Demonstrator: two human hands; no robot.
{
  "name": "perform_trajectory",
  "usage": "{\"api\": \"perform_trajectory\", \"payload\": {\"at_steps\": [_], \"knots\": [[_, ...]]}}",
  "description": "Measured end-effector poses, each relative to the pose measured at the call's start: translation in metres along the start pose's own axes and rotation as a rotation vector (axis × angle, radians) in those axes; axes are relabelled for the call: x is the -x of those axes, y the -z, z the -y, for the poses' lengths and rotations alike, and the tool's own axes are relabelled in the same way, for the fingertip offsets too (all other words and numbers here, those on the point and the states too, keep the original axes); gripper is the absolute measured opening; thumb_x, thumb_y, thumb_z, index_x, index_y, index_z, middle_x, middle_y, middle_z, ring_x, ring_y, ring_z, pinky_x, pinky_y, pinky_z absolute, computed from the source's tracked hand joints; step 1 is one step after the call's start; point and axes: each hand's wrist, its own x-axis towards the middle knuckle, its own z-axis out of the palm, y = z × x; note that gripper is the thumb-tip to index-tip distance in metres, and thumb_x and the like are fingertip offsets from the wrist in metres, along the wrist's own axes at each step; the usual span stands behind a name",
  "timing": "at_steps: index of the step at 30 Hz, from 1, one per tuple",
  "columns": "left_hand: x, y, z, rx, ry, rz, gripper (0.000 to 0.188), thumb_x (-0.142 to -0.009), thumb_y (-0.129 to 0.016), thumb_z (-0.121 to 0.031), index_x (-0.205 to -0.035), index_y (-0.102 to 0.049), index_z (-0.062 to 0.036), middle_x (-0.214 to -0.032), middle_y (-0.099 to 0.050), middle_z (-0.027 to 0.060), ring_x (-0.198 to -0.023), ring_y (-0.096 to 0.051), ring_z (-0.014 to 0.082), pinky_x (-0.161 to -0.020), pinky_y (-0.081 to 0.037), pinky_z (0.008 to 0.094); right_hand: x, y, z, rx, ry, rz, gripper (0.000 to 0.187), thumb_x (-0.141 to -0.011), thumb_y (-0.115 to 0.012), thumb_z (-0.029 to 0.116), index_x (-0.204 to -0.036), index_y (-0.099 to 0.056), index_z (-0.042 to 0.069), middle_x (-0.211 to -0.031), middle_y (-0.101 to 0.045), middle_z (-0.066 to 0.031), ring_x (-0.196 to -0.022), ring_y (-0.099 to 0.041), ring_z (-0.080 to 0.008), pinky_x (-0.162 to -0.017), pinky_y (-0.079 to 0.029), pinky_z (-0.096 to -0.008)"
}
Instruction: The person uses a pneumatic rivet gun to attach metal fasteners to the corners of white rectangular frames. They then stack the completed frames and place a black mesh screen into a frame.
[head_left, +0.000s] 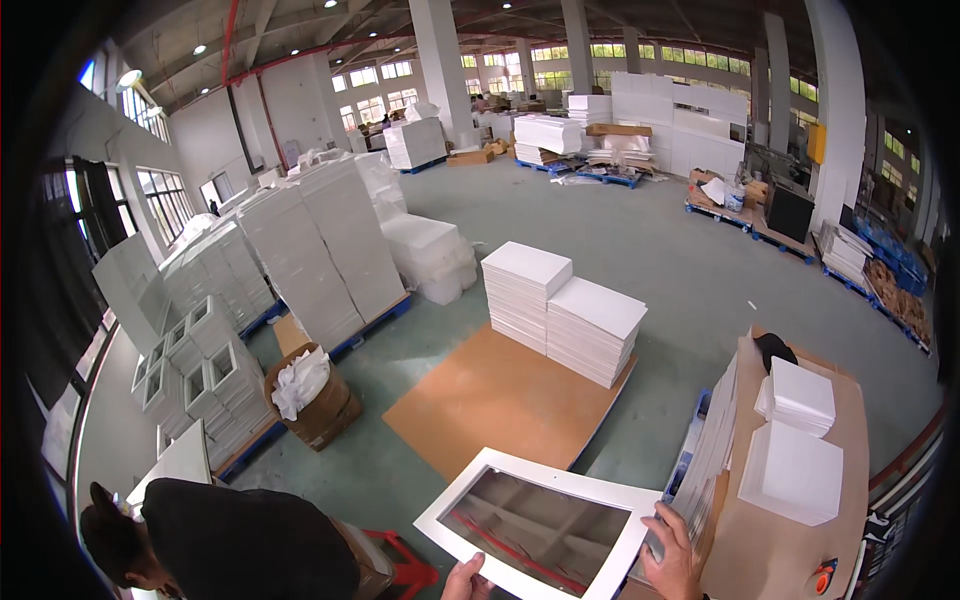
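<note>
Green floor (pixel 640 230), left fingers (pixel 468 570), right fingers (pixel 672 520), closed on white-framed panel (pixel 538 525) edges

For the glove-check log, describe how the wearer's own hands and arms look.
The left hand, only partly in view, and the right hand are both bare, with no gloves or visible rings. Forearms fall outside the picture, so sleeves cannot be told.

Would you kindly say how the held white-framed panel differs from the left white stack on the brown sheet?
The white-framed panel has a dark, reflective centre; the left stack has a plain white top. The panel is held by the left hand and right hand; the stack rests on the brown sheet. Both look rectangular.
</note>
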Motion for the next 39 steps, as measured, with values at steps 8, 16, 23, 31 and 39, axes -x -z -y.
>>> {"api": "perform_trajectory", "payload": {"at_steps": [8, 16, 23, 31, 39], "knots": [[-0.133, -0.037, -0.012, -0.13, -0.123, 0.257, 0.019, -0.105, -0.057, -0.014, -0.12, -0.053, -0.0031, -0.111, -0.069, 0.0113, -0.103, -0.071, 0.0255, -0.093, -0.061, 0.0459, -0.032, -0.101, -0.069, -1.339, -0.881, -0.037, 0.07, -0.106, -0.039, 0.054, -0.155, -0.038, 0.004, -0.133, -0.063, -0.0074, -0.105, -0.065, -0.0215, -0.084, -0.055, -0.0339], [-0.235, -0.165, -0.044, -0.277, 0.007, 0.253, 0.027, -0.1, -0.066, -0.029, -0.109, -0.056, -0.0059, -0.092, -0.06, 0.0041, -0.076, -0.058, 0.0163, -0.068, -0.048, 0.0315, -0.15, -0.142, -0.147, -1.517, -1.14, -0.404, 0.071, -0.099, -0.056, 0.062, -0.128, -0.051, -0.002, -0.11, -0.064, -0.0255, -0.072, -0.069, -0.0381, -0.063, -0.059, -0.0486], [-0.319, -0.254, -0.094, -0.448, 0.159, 0.237, 0.039, -0.094, -0.075, -0.038, -0.105, -0.054, -0.0066, -0.076, -0.05, 0.0003, -0.058, -0.044, 0.0114, -0.05, -0.038, 0.0261, -0.245, -0.107, -0.166, -0.931, -0.892, -0.308, 0.063, -0.102, -0.059, 0.052, -0.141, -0.049, 0.005, -0.114, -0.064, -0.0116, -0.107, -0.062, -0.0287, -0.098, -0.05, -0.0357], [-0.479, -0.296, -0.022, -0.342, 0.208, 0.336, 0.041, -0.101, -0.067, -0.027, -0.13, -0.053, -0.0035, -0.112, -0.063, 0.0053, -0.099, -0.063, 0.0182, -0.083, -0.054, 0.0361, -0.34, -0.089, -0.248, -1.549, -1.142, -0.388, 0.059, -0.107, -0.046, 0.052, -0.143, -0.052, 0.005, -0.129, -0.062, -0.0082, -0.112, -0.06, -0.0212, -0.097, -0.05, -0.0331], [-0.582, -0.412, 0.02, -0.392, 0.313, 0.382, 0.03, -0.104, -0.062, -0.024, -0.126, -0.058, -0.0033, -0.121, -0.066, 0.0063, -0.113, -0.065, 0.0211, -0.101, -0.055, 0.0369, -0.442, -0.045, -0.364, -1.492, -1.017, -0.401, 0.059, -0.108, -0.047, 0.05, -0.142, -0.052, 0.002, -0.133, -0.06, -0.0101, -0.123, -0.055, -0.0227, -0.107, -0.043, -0.035]]}}
